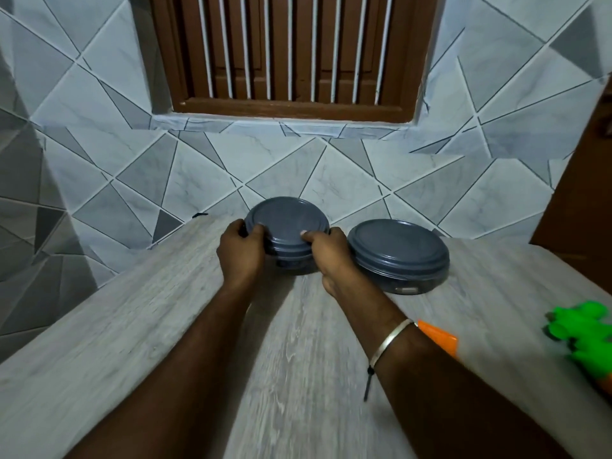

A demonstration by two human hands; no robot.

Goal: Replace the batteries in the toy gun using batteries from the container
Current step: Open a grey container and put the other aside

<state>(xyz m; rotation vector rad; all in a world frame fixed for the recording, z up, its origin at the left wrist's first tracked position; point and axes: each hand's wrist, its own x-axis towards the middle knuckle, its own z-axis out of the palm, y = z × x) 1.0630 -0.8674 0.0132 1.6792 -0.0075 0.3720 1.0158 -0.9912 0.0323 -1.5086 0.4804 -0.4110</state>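
Container (287, 226): round, grey, lid on, at the far edge of the table (159, 326), gripped from both sides. Left hand (240, 251) curled round its left rim, thumb on the lid; right hand (326, 256) likewise on the right rim. Likely step: lid off. Pin the base with one hand, pry the rim up evenly with the other, keep level to avoid spilling batteries. Just right of the container, a second lidded tub (399, 256); contents of either hidden. Farther right and nearer, well apart, the toy gun (583, 329), green and orange. Tiled wall (205, 180) close behind: little room to tip backwards.
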